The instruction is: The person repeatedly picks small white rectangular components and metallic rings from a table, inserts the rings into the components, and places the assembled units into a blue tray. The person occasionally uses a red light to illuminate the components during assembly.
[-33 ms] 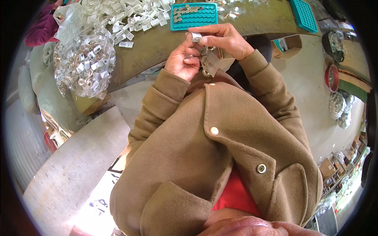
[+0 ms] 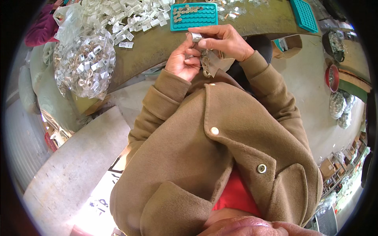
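Between both hands, over the table's near edge, is a small white plastic piece (image 2: 196,37). My left hand (image 2: 183,62) has its fingers curled and pinches it from the left. My right hand (image 2: 227,41) grips it from the right between thumb and forefinger. Below the fingers hangs a short metal chain with rings (image 2: 206,67); whether it joins the white piece is hidden. Just beyond my hands lies a teal tray (image 2: 201,20) with round pockets, several of them filled by silvery discs (image 2: 184,11). A heap of similar white pieces (image 2: 136,17) spreads to its left.
A clear plastic bag (image 2: 84,67) full of white pieces and metal rings stands at the left. At far left shows another person's purple sleeve (image 2: 40,28). Rightward are a second teal tray (image 2: 304,15), an open cardboard box (image 2: 293,44) and a red bowl (image 2: 332,77).
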